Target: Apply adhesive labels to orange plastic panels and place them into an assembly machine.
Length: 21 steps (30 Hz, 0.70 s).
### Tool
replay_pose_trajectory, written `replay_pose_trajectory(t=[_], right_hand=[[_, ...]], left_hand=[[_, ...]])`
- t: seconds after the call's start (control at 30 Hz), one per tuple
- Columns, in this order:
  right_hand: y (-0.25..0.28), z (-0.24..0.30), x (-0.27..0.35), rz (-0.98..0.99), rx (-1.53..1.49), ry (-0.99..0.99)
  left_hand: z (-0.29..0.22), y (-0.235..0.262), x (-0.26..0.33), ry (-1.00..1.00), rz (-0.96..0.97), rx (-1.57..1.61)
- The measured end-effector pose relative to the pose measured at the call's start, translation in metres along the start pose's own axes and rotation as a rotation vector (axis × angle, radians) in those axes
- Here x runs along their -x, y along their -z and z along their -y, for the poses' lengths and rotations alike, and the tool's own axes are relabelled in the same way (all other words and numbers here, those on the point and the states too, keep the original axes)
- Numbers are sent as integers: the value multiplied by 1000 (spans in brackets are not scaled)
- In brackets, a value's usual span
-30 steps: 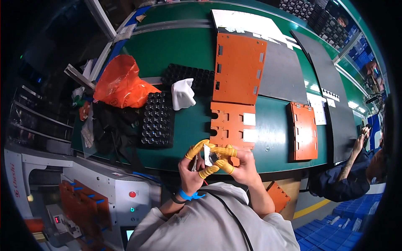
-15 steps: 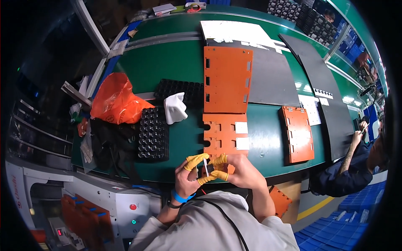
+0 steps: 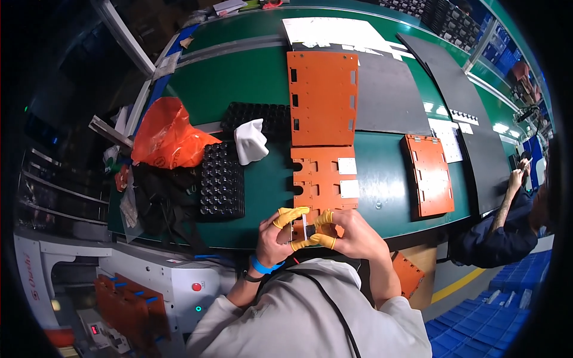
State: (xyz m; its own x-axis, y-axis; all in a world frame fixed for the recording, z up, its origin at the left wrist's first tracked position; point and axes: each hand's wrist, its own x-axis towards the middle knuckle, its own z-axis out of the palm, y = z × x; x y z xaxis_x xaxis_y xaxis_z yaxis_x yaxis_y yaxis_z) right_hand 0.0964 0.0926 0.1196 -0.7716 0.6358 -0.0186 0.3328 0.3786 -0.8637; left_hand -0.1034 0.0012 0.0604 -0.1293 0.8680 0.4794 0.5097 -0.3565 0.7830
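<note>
Holding a small dark piece with a pale strip (image 3: 303, 227) between them, both hands sit at the near edge of the green table (image 3: 239, 77): the left hand (image 3: 276, 236) is pinched narrow on the piece's left side, the right hand (image 3: 349, 234) closed on its right, and yellow finger cots (image 3: 290, 215) cover several fingertips. Compared with a second ago, the hands have kept the same pinch on the same piece, though the view has swung so that they now lie lower and more central, with the table stretching away towards 12 o'clock; my judgement is that the fine work on the piece is ongoing and not yet finished. Just past the hands at 12 o'clock lies a notched orange plate (image 3: 322, 176) bearing two white rectangular labels (image 3: 348, 176), and beyond it a larger orange plate (image 3: 322, 98). At 2 o'clock sits a smaller orange plate (image 3: 431, 174), with a dark grey sheet (image 3: 388, 95) above it and white paper sheets (image 3: 334, 33) at the far edge. Towards 10 o'clock stand black moulded trays (image 3: 222, 180), a crumpled white cloth (image 3: 250, 140) and an orange plastic bag (image 3: 170, 134). Another person (image 3: 507, 232) in dark blue works at 3 o'clock.
</note>
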Motion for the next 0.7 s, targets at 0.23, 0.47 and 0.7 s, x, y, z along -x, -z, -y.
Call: replay_pose_trajectory(t=[0.23,0.47,0.7], right_hand=[[-22,-8,-4,-138,-179,54],[-11,-17,1,-49,-126,83],[-10,-18,6,-48,86,96]], left_hand=[[7,8,-8,-46,6,-42],[8,11,-4,-49,116,-59],[7,0,0,150,113,185]])
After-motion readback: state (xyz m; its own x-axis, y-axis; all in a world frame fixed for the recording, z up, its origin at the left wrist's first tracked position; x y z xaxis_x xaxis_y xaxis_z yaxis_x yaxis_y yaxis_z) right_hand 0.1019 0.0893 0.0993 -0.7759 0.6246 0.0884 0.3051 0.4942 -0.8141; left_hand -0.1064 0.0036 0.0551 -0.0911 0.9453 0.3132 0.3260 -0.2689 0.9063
